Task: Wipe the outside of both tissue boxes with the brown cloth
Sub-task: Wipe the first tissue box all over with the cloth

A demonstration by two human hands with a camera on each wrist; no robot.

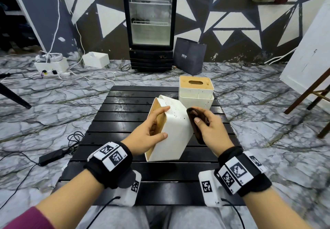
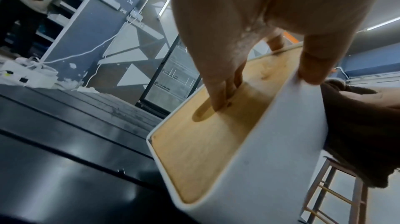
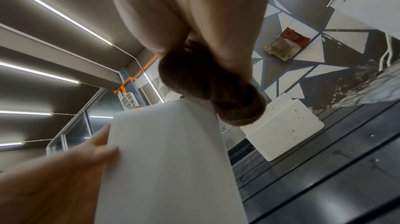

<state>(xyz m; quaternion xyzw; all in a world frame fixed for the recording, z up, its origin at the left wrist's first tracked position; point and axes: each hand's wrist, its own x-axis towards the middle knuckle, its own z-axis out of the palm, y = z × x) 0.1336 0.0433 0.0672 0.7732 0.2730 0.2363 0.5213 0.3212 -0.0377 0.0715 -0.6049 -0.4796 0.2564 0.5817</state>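
Two white plastic tissue boxes with tan wooden lids are seen on the black slatted table point(image 1: 125, 121). The nearer tissue box point(image 1: 171, 135) is tipped on its side near the table's centre, its lid turned toward 9 o'clock and its speckled white wall facing up. It is gripped by the left hand point(image 1: 148, 130): in the left wrist view two fingers point(image 2: 220, 94) are hooked into the oval lid slot while another finger is laid over the upper white edge. The dark brown folded cloth point(image 1: 196, 123) is clamped in the right hand point(image 1: 212, 130), thumb on top, and is pressed against the box's side at 3 o'clock of the left hand. The second tissue box point(image 1: 196, 93) is stood upright at 12 o'clock, just behind the cloth and apart from the tilted box. Beyond the table, a glass-door fridge point(image 1: 150, 23) and a dark paper bag point(image 1: 189, 57) are set against the painted wall.
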